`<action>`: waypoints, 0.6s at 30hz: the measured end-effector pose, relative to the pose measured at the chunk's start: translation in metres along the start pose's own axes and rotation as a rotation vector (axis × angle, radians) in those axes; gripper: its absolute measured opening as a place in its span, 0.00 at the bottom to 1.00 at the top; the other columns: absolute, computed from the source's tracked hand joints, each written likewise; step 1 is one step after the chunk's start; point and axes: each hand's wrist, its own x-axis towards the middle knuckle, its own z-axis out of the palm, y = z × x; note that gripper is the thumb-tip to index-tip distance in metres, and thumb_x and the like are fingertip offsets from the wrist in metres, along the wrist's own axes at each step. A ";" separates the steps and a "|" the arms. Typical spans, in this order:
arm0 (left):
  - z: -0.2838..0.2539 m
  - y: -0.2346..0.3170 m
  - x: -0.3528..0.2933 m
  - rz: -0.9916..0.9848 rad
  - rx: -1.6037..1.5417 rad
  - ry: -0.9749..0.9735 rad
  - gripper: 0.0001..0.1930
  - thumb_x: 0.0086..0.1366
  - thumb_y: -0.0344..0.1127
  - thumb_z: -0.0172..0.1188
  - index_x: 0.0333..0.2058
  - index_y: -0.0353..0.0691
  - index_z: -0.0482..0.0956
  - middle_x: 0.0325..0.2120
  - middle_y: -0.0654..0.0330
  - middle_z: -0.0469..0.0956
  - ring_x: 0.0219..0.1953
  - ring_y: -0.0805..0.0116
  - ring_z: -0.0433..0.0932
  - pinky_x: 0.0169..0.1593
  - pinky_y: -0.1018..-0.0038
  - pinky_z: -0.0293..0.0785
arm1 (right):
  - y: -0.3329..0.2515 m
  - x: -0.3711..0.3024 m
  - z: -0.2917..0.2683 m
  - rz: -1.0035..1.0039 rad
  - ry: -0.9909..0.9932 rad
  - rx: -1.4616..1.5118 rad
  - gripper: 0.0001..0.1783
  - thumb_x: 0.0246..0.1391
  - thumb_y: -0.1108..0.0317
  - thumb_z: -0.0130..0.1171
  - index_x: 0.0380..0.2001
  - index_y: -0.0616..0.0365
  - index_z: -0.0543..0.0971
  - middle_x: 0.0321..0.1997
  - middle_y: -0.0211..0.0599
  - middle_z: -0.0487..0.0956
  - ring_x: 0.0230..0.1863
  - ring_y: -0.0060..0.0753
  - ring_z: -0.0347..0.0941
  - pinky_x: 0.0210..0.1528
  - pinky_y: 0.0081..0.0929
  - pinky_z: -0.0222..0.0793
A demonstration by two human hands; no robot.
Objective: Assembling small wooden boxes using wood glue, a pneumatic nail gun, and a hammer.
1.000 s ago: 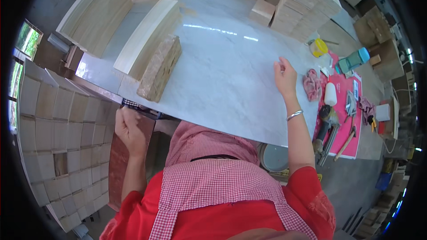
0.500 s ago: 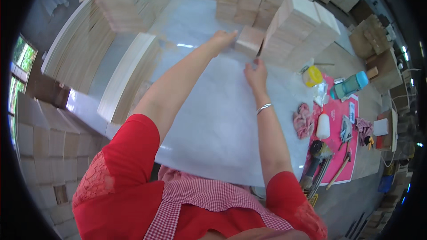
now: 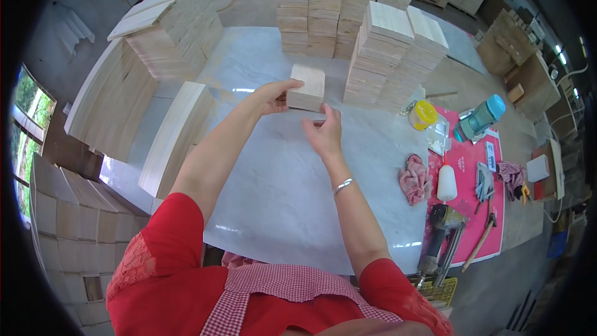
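My left hand (image 3: pixel 273 95) and my right hand (image 3: pixel 323 132) both grip a small stack of square pale wooden boards (image 3: pixel 308 87), held just above the white marble tabletop (image 3: pixel 280 174). The left hand clasps its left side, the right hand supports its near lower edge. Tall stacks of similar wooden boards (image 3: pixel 398 50) stand right behind and to the right of the held stack. A silver bangle sits on my right wrist.
More board stacks (image 3: pixel 177 28) stand at the back left, and long pale planks (image 3: pixel 176 137) lie along the left. At right a pink mat (image 3: pixel 472 199) carries a yellow-lidded jar (image 3: pixel 423 114), white bottle (image 3: pixel 446 182), pink rag (image 3: pixel 415 177), nail gun (image 3: pixel 438 236) and hammer.
A second ago my hands were spread low near the table's near edge. Both reached to the far stacks, took hold of the small board stack and drew it toward me.
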 end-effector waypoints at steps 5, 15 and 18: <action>0.010 0.051 -0.082 0.387 -0.315 -0.228 0.25 0.61 0.44 0.69 0.53 0.41 0.73 0.46 0.60 0.76 0.46 0.70 0.75 0.43 0.71 0.76 | -0.088 -0.020 -0.032 -0.415 0.046 0.132 0.36 0.50 0.70 0.68 0.61 0.68 0.67 0.59 0.48 0.69 0.49 0.36 0.76 0.46 0.30 0.77; 0.147 0.175 -0.094 0.449 -0.069 -0.149 0.30 0.52 0.52 0.76 0.42 0.35 0.74 0.37 0.59 0.72 0.36 0.70 0.73 0.38 0.75 0.75 | -0.091 0.037 -0.123 -0.465 0.505 -0.091 0.34 0.51 0.69 0.65 0.60 0.66 0.68 0.56 0.48 0.73 0.51 0.42 0.73 0.50 0.36 0.71; 0.160 0.175 -0.090 0.410 0.020 -0.076 0.30 0.52 0.52 0.75 0.42 0.34 0.74 0.37 0.57 0.72 0.35 0.69 0.73 0.38 0.75 0.76 | -0.072 0.054 -0.131 -0.409 0.488 -0.087 0.33 0.51 0.67 0.65 0.60 0.66 0.68 0.56 0.48 0.73 0.52 0.43 0.73 0.51 0.36 0.71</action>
